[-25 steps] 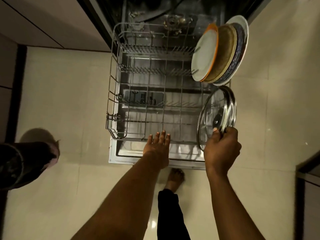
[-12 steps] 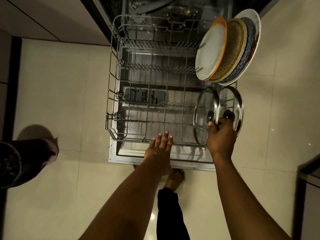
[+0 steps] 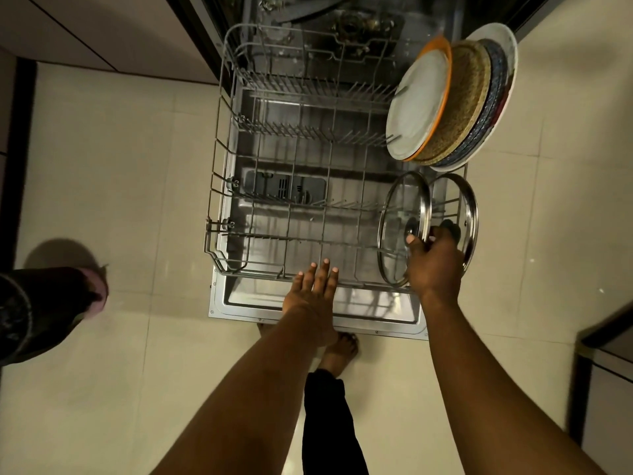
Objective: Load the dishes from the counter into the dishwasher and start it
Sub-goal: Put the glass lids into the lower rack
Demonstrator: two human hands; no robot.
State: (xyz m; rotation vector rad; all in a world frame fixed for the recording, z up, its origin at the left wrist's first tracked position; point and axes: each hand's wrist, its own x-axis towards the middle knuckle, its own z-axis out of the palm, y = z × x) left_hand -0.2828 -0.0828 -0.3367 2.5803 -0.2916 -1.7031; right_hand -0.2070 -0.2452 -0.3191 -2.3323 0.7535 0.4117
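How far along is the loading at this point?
Done: plates stand right-rear in the rack, one glass lid upright before them. In hand: the right hand grips a second lid beside it; the left hand is open at the rack front. Left: the counter is out of view; the dishwasher is open, not started.

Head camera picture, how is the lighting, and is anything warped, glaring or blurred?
Head view: dim, warm light; the dishwasher tub is nearly black; the open door shows a pale sheen; wide-angle bending bows the rack wires; the glass lid that the right hand grips looks sharp.
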